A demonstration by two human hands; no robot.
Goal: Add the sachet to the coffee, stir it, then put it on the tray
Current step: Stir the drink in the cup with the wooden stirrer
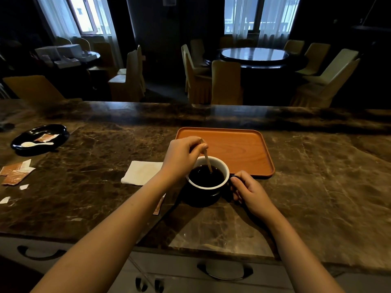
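Observation:
A black cup with a white inside stands on the marble counter, full of dark coffee. My left hand hovers over the cup's left rim, pinching a thin wooden stir stick whose lower end dips into the coffee. My right hand grips the cup's handle on the right. Just behind the cup lies the orange wooden tray, bare. A brown sachet peeks out from under my left forearm, beside the cup.
A folded white napkin lies left of the cup. Several brown sachets and torn paper bits sit at the far left. A black dish holds a white spoon and a sachet. Drawer handles line the counter's front.

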